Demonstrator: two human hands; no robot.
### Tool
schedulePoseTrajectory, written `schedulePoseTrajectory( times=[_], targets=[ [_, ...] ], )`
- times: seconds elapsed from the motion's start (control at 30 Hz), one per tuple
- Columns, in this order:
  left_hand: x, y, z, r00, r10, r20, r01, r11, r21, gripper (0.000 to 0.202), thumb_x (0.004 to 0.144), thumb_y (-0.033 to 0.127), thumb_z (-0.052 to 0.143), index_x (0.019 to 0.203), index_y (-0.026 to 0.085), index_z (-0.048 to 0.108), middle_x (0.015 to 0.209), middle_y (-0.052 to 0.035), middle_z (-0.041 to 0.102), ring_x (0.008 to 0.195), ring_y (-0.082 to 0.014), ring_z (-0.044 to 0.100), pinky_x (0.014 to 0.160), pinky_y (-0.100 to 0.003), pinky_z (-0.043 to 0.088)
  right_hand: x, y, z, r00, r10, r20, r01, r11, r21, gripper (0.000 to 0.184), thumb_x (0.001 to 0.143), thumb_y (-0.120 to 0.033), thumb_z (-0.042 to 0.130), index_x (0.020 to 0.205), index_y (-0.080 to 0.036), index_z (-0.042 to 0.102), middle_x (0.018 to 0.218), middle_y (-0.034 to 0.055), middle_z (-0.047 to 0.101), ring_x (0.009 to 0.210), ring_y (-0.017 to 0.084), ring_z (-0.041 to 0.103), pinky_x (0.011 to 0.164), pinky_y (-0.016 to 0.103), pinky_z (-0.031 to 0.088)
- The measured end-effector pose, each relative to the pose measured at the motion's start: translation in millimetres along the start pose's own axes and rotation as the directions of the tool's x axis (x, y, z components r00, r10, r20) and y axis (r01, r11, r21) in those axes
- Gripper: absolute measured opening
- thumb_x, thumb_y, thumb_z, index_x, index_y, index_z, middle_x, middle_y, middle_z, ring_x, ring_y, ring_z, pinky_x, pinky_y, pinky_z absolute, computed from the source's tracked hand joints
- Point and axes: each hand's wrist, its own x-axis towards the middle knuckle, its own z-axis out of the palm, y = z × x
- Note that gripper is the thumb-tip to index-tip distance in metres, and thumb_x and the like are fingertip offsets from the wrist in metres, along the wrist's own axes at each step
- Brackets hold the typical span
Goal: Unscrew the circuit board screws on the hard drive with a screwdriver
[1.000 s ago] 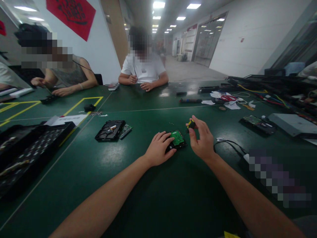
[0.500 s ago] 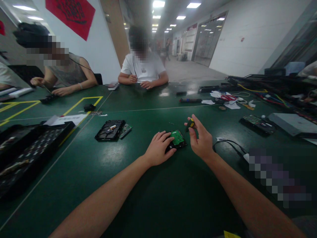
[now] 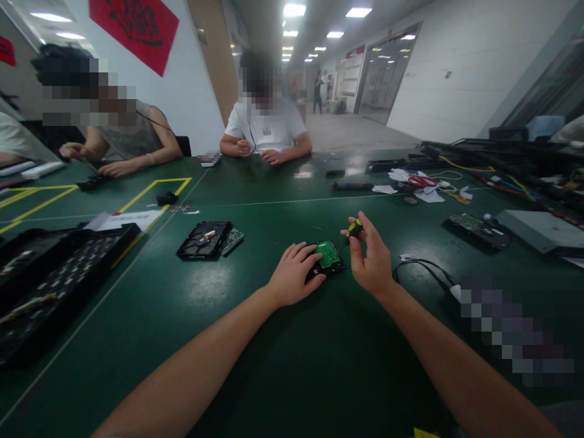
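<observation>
A small black hard drive with a green circuit board (image 3: 327, 257) on top lies on the green table (image 3: 283, 365) in front of me. My left hand (image 3: 292, 277) rests on its left side, fingers curled over the edge, holding it down. My right hand (image 3: 371, 258) pinches a screwdriver with a yellow and black handle (image 3: 353, 230). The screwdriver's tip points down at the right edge of the board.
Another opened hard drive (image 3: 205, 238) with a loose board lies to the left. A black tray (image 3: 50, 274) fills the left edge. A cable (image 3: 422, 267) runs on the right, beyond it more boards (image 3: 474, 228) and wires. Two people sit across the table.
My right hand turned the screwdriver handle slightly between its fingers. My left hand and the drive stayed put. The view shifted a little.
</observation>
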Motion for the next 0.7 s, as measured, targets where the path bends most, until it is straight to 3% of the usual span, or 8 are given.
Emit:
schedulePoseTrajectory(
  times=[0.33,0.5,0.6,0.7],
  targets=[
    [0.1,-0.1,-0.3,1.000,0.001,-0.004,-0.001,1.000,-0.012,0.057,0.101,0.055,0.059,0.149,0.025,0.056,0.159,-0.0113,0.052,0.154,-0.0371,0.039,0.128,-0.063,0.030,6.1,-4.6,-3.4,0.990,-0.075,-0.120,0.061,0.991,-0.118,0.052,0.095,-0.033,0.074,0.143,-0.029,0.054,0.118,0.0105,0.062,0.099,0.027,0.063,0.080,0.046,0.062],
    [0.4,-0.4,0.9,1.000,0.004,-0.004,-0.004,1.000,-0.011,0.057,0.100,0.054,0.061,0.148,0.025,0.057,0.158,-0.0121,0.053,0.153,-0.0378,0.040,0.127,-0.064,0.030,3.8,-4.0,-2.0,0.997,-0.044,-0.069,0.036,0.993,-0.108,0.057,0.102,-0.030,0.062,0.157,-0.030,0.044,0.120,0.0116,0.066,0.097,0.027,0.067,0.090,0.052,0.062],
    [0.3,-0.9,1.3,1.000,0.006,-0.014,-0.007,1.000,-0.018,0.056,0.099,0.053,0.062,0.148,0.026,0.057,0.157,-0.0115,0.054,0.152,-0.0375,0.041,0.127,-0.064,0.031,0.4,-2.9,0.5,1.000,-0.015,-0.023,0.014,1.000,-0.027,0.060,0.106,-0.027,0.053,0.163,-0.030,0.035,0.137,0.0143,0.063,0.108,0.028,0.070,0.097,0.053,0.061],
    [0.0,-1.1,1.1,1.000,0.010,-0.025,-0.011,1.000,-0.027,0.055,0.100,0.053,0.062,0.148,0.026,0.057,0.157,-0.0114,0.054,0.152,-0.0375,0.041,0.127,-0.064,0.031,-0.5,-2.7,1.6,1.000,-0.001,-0.017,0.001,1.000,0.009,0.058,0.106,-0.028,0.054,0.161,-0.030,0.037,0.139,0.0138,0.062,0.109,0.027,0.070,0.097,0.052,0.062]
  ],
)
